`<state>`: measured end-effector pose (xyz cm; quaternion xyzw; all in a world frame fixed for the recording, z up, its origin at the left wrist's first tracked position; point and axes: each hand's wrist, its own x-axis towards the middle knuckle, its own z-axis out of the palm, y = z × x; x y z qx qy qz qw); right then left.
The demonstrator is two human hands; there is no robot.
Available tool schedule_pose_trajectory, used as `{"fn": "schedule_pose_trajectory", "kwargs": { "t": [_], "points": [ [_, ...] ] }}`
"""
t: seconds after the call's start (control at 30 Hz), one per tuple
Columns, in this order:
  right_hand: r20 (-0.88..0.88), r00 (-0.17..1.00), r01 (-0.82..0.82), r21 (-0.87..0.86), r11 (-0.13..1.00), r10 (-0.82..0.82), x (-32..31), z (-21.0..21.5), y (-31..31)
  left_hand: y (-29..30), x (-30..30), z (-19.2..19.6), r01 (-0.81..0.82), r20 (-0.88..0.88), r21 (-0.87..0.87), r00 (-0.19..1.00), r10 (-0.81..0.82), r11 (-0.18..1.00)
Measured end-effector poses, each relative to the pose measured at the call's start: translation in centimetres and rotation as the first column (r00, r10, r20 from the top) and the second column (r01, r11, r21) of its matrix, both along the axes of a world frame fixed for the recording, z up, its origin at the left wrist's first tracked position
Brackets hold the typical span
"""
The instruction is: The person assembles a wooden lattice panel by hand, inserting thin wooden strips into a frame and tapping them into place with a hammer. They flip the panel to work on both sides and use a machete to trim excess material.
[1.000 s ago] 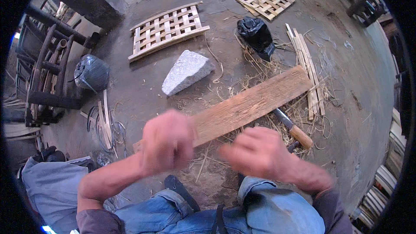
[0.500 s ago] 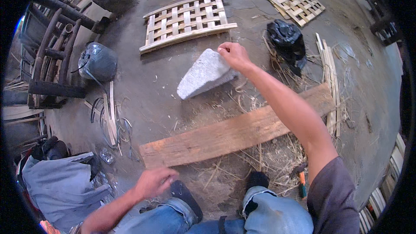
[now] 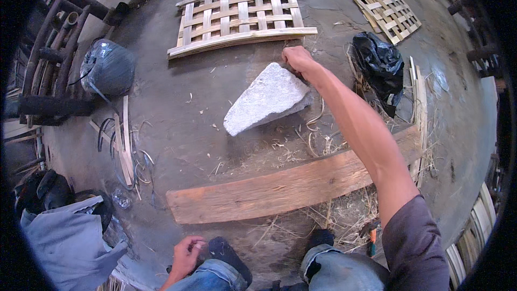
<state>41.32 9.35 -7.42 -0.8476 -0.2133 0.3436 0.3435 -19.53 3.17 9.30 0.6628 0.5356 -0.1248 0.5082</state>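
My right hand (image 3: pixel 300 61) reaches forward, closed, just behind the upper right corner of a pale wedge-shaped stone block (image 3: pixel 266 97). Its fingers are curled, and what they hold, if anything, is hidden. Just beyond the hand lies a woven slat panel (image 3: pixel 242 13) framed by two light wooden strips. My left hand (image 3: pixel 186 253) hovers beside my left foot, fingers loosely bent and slightly apart, with nothing seen in it. Between my feet and the stone, a long brown wooden plank (image 3: pixel 269 187) lies across the floor.
A second woven panel (image 3: pixel 383 11) lies far right, beyond a black plastic bag (image 3: pixel 378 67). Long slats (image 3: pixel 419 102) and shavings litter the right. An orange-and-green handled tool (image 3: pixel 371 242) lies by my right leg. At left are a wrapped bundle (image 3: pixel 109 67), thin strips (image 3: pixel 124 145) and grey cloth (image 3: pixel 67 242).
The head view has shifted. My right hand has gone from the stone's top corner to a little beyond it. My left hand has drawn back from the plank's left end toward my leg.
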Motion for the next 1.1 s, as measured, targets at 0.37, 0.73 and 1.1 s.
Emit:
{"fn": "schedule_pose_trajectory", "kwargs": {
  "t": [0.37, 0.73, 1.1],
  "points": [
    [-0.420, 0.876, 0.388, 0.321, 0.864, -0.237, 1.1, 1.2, -0.4, 0.5, 1.9, -0.8, 0.028, 0.066, -0.037, 0.998, -0.026, 0.999],
    [-0.426, 0.896, 0.249, 0.247, 0.937, -0.126, -2.3, 3.7, 2.4, 0.5, -0.5, -1.3, -0.044, 0.026, -0.008, 0.999, 0.044, 0.999],
    [-0.320, 0.890, 0.372, 0.100, 0.923, -0.325, -0.8, 1.1, 3.6, 1.9, 0.0, -0.8, 0.009, 0.044, 0.021, 0.999, -0.010, 1.000]
  ]
}}
